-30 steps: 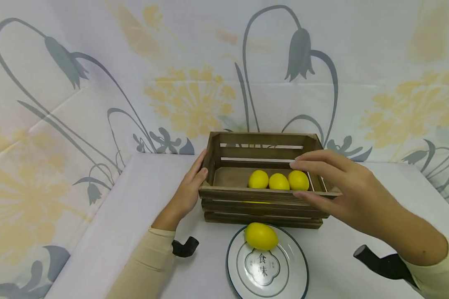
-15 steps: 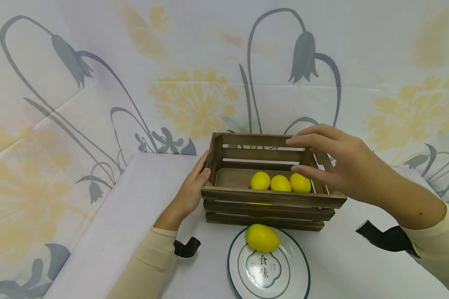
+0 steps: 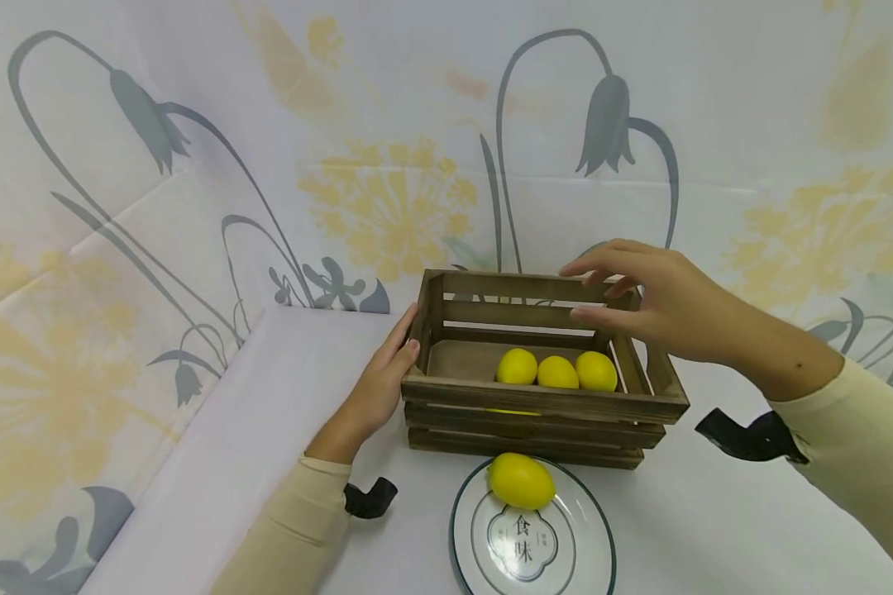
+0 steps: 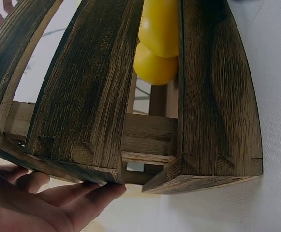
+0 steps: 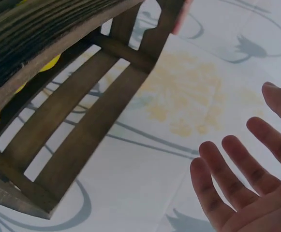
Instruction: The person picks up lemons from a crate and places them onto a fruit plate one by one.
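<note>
Three yellow lemons [image 3: 557, 373] lie in a row in the right half of a brown slatted wooden crate [image 3: 543, 397]. More yellow shows through the crate's front slats. My left hand [image 3: 375, 380] rests on the crate's left end; in the left wrist view its extended fingers [image 4: 89, 200] touch the end's wood. Above the crate's right end hovers my right hand [image 3: 651, 297], loosely bent and holding nothing. Its spread fingers [image 5: 234, 179] are apart from the crate in the right wrist view. Another lemon [image 3: 521, 481] lies on a round white plate [image 3: 580, 537] in front of the crate.
A white cloth [image 3: 268, 397] covers the table. Behind it hangs a pale curtain [image 3: 387, 83] with grey and yellow flowers. The plate stands close to the crate's front. Black mounts [image 3: 752, 435] project from both wrists.
My right hand has lifted up and away from the lemons, over the crate's right end. My left hand stays at the left end. The view has shifted slightly.
</note>
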A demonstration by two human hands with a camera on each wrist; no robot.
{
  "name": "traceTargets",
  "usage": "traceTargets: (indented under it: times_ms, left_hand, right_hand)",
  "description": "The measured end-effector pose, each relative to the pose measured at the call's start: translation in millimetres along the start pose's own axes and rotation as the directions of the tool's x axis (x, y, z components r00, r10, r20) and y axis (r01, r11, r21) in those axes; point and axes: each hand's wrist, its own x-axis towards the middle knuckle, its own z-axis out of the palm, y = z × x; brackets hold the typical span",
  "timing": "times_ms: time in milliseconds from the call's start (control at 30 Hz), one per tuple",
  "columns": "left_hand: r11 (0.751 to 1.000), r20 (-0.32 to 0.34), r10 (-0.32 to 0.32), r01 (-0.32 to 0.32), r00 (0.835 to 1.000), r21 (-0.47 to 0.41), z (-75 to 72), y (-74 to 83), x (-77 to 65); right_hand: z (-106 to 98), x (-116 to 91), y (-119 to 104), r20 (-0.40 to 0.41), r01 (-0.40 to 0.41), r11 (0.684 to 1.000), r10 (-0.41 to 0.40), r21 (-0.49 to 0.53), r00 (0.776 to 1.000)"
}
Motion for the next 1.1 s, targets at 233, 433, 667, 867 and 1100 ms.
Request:
traceTargets:
  times_ms: [233,433,667,867,1100]
  left_hand:
    - [1.0,-0.001,-0.01,0.01,1.0,0.01,-2.0,0.4,-1.8]
    - [1.0,0.0,-0.016,0.016,1.0,-0.006,-1.7,-0.3,-2.8]
    - [1.0,-0.002,0.003,-0.003,1.0,-0.008,-1.9,0.3,-2.0]
    - [1.0,-0.004,0.004,-0.004,1.0,-0.012,-1.7,1.5,-2.2]
    - [1.0,0.001,0.014,-0.014,1.0,-0.026,-0.6,-2.3,0.0]
  right_hand:
    - [4.4,22.9,10.6,0.096,-0.131,0.989,0.124,0.064,0.988]
    - [12.1,37.6,25.0,0.158,-0.168,0.981,0.152,0.095,0.976]
    - [18.4,49.4,34.9,0.202,-0.183,0.977,0.158,0.11,0.966]
    - [25.5,58.3,42.8,0.293,-0.227,0.955,0.165,0.189,0.942]
    - [32.2,64.6,51.6,0.378,-0.294,0.939,0.211,0.177,0.901]
